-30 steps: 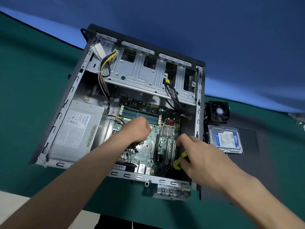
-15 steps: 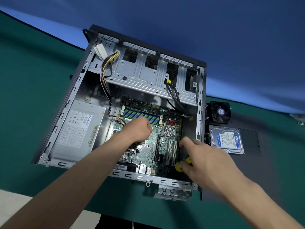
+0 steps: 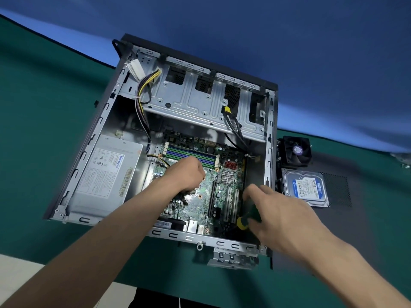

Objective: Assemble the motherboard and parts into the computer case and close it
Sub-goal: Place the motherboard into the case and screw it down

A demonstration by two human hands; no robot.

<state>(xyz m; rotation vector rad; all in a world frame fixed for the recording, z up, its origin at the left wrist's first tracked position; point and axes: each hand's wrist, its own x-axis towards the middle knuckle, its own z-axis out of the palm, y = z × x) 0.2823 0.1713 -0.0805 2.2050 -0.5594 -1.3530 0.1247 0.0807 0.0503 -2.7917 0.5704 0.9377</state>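
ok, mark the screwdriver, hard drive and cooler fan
screwdriver (image 3: 248, 216): head view, green and yellow handle
hard drive (image 3: 305, 188): head view, blue label
cooler fan (image 3: 297, 151): head view, hub sticker

The computer case (image 3: 77, 174) lies open on the table (image 3: 33, 107). Inside it, the motherboard (image 3: 200, 196) sits on the floor toward the right, the power supply (image 3: 106, 174) to its left, and the drive cage (image 3: 195, 103) behind both. Outside, just right of the case, a fan (image 3: 297, 152) lies behind a hard drive (image 3: 305, 187), which rests on the side panel (image 3: 355, 218). Both hands reach in: the left hand (image 3: 185, 174) over the motherboard, the right hand (image 3: 280, 214) at its right edge.
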